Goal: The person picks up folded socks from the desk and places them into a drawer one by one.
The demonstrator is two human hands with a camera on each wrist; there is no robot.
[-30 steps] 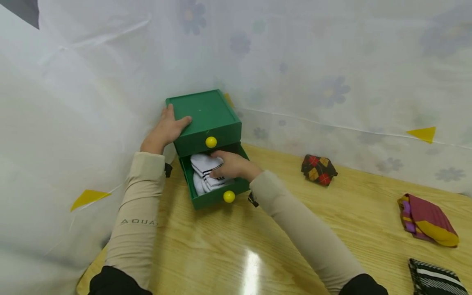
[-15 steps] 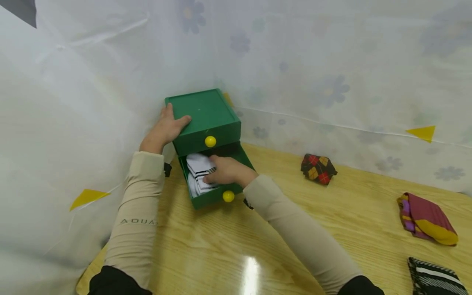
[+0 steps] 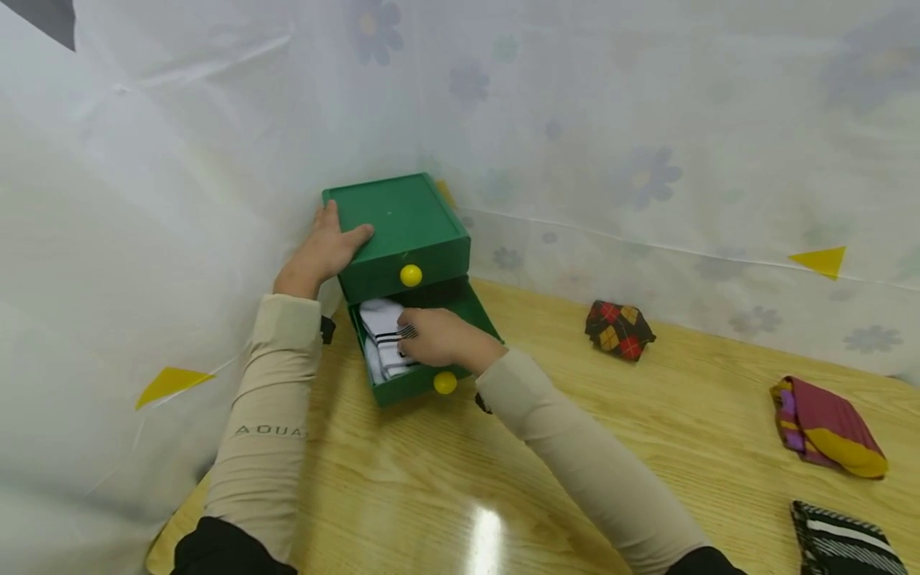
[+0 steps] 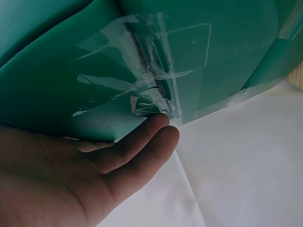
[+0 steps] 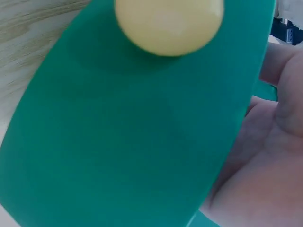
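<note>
White socks [image 3: 381,335] deeper in drawer [image 3: 413,385] (slightly)

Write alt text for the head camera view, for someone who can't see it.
A person's right hand presses white socks with black stripes into the open lower drawer of a small green two-drawer box, which the left hand steadies. Three more folded sock pairs lie to the right on the wooden table.
</note>
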